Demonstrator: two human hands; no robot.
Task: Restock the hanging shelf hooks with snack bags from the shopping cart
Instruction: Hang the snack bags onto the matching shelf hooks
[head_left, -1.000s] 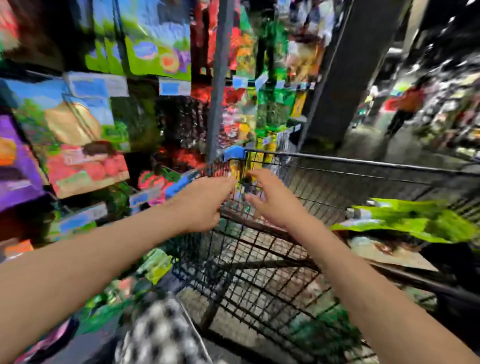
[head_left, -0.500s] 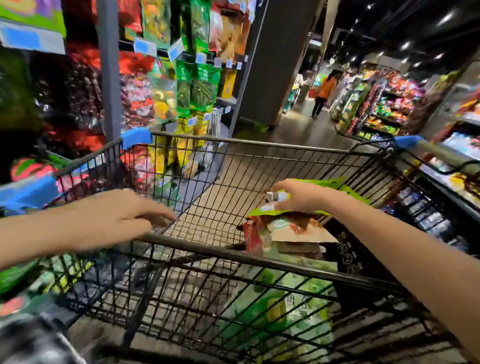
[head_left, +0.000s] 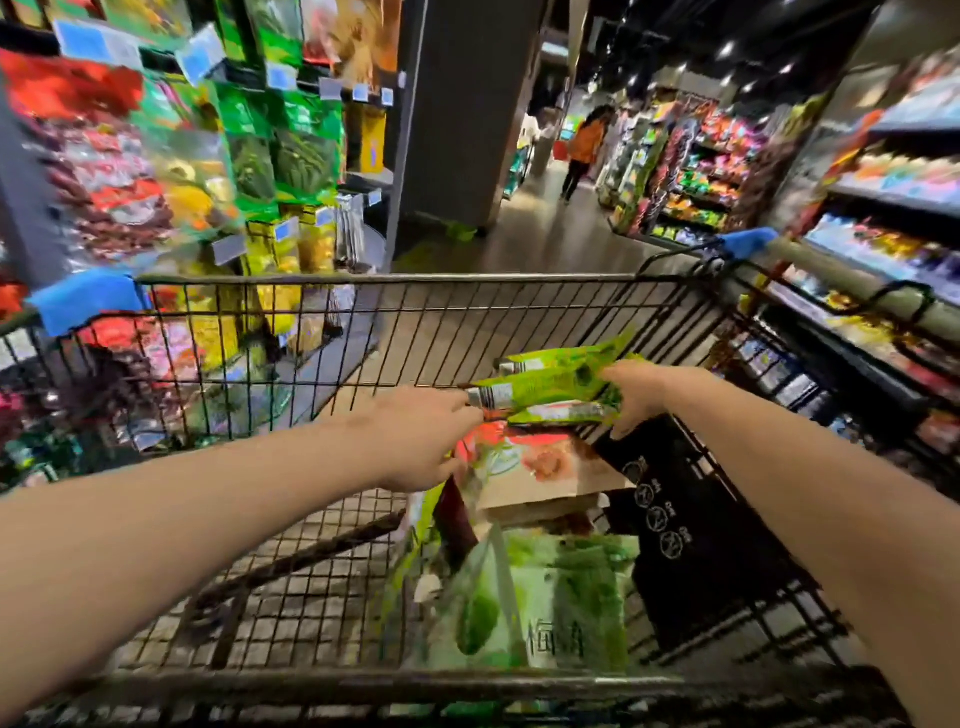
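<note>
Head view shows them best. Where are the snack bags right now?

Up over the right half of the cart, held clear of the other stock. It's a small bunch of lime-green bags, lying on top of each other.

Which way do they run?

Long axis goes left to right, tilted up a little on the right. The silver sealed ends point left.

And the hands?

Right hand is wrapped round the right end of the bunch, gripping it. Left hand reaches in with curled fingers right at the silver end of the middle bag. Touching, I'd say, but I can't tell if it's pinching.

What's under them?

A red-and-tan bag just below, a pale green bag nearer the person, and a black bag against the right wall of the cart.

The hooks?

On the shelf to the left, beyond the cart, packed with hanging bags. It's too blurred to read anything. Down the aisle a person in orange stands well apart.
</note>
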